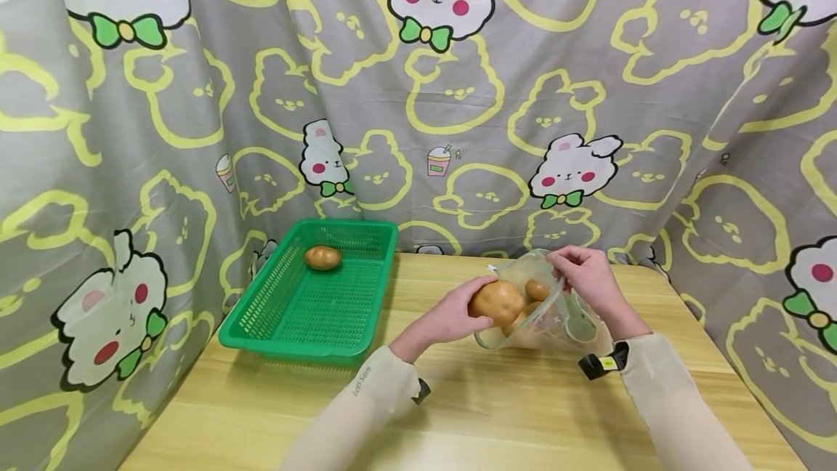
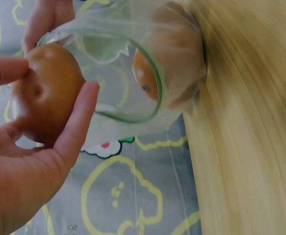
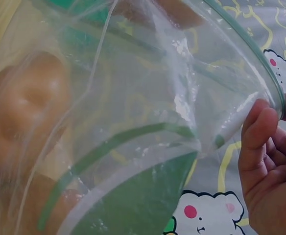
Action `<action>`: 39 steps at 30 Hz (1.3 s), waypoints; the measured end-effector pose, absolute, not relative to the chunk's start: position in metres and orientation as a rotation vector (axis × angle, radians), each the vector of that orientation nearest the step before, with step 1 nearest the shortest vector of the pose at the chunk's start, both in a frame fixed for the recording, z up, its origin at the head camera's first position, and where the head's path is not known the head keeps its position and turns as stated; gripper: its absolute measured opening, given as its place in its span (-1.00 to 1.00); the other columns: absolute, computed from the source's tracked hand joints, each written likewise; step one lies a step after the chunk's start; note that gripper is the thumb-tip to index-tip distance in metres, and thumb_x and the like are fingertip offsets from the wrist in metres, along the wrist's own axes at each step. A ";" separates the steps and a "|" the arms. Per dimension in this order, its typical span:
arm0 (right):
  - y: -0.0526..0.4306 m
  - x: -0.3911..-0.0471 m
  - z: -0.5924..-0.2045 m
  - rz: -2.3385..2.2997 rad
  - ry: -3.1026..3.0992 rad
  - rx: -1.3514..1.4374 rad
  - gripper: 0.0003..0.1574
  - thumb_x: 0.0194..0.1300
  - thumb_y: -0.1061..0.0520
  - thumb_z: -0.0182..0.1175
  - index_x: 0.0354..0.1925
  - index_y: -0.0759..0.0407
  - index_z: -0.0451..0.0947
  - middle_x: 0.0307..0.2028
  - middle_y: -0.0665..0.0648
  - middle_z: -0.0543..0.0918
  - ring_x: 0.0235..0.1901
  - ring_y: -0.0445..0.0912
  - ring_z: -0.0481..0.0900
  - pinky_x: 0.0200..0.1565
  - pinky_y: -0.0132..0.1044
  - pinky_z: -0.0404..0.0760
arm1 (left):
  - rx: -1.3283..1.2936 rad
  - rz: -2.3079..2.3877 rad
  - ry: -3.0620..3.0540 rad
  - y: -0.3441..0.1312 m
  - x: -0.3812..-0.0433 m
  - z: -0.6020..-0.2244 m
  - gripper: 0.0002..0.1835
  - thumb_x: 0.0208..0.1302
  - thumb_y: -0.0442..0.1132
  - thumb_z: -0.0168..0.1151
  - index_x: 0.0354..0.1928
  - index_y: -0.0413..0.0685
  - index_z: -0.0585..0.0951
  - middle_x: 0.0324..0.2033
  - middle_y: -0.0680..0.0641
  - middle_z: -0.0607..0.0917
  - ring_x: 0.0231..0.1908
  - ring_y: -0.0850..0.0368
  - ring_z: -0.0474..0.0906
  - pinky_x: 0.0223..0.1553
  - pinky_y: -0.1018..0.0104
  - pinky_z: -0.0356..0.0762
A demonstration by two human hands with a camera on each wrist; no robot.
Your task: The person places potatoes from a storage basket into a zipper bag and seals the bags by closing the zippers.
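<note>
In the head view my left hand [image 1: 453,313] grips a brown potato [image 1: 498,302] at the mouth of a clear plastic bag [image 1: 516,267]. Thumb and fingers curl round the potato [image 2: 49,93] in the left wrist view, just outside the bag's green-edged opening. My right hand [image 1: 586,278] pinches the bag's rim, holding the mouth open; the right wrist view shows thumb and fingers on that rim [image 3: 273,73]. Inside the bag lie several potatoes [image 3: 28,105], seen through the film. Green print [image 3: 138,196] marks the bag's side.
A green plastic basket [image 1: 375,289] stands on the left of the wooden table [image 1: 458,413], with one potato [image 1: 323,258] at its far end. Behind and on both sides hangs a grey curtain [image 1: 373,93] with cartoon prints.
</note>
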State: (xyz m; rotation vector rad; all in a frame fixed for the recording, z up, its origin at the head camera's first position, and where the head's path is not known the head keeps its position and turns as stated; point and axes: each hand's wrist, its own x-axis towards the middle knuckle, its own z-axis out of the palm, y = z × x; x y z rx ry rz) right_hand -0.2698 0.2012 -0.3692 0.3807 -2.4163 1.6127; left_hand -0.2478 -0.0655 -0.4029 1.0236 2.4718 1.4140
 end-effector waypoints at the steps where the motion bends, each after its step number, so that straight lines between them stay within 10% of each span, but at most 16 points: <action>1: 0.201 -0.270 -0.369 1.608 -2.418 0.380 -0.60 0.36 0.08 0.14 -0.24 0.48 0.57 -0.63 0.02 0.53 -0.74 -0.16 0.42 -0.68 -0.27 0.49 | 1.030 1.405 2.494 -0.064 -0.247 -0.403 -0.27 0.12 -0.28 0.25 0.37 -0.01 0.27 0.16 -0.07 0.45 -0.05 0.18 0.46 -0.04 0.35 0.42; 30: 0.197 -0.270 -0.364 1.602 -2.423 0.396 -0.62 0.35 0.07 0.16 -0.28 0.44 0.59 -0.63 0.06 0.54 -0.75 -0.13 0.43 -0.68 -0.27 0.50 | 0.845 1.513 2.726 -0.025 -0.241 -0.404 -0.32 0.11 -0.04 0.39 0.29 0.12 0.39 0.05 0.04 0.53 -0.05 0.21 0.49 -0.13 0.40 0.49; 39: 0.199 -0.270 -0.364 1.612 -2.414 0.401 -0.64 0.35 0.08 0.16 -0.28 0.42 0.59 -0.64 0.05 0.53 -0.75 -0.13 0.42 -0.68 -0.28 0.49 | 0.874 1.575 2.723 -0.017 -0.244 -0.408 -0.38 0.12 -0.30 0.39 0.25 -0.08 0.42 -0.01 -0.09 0.54 -0.05 0.16 0.54 -0.07 0.30 0.53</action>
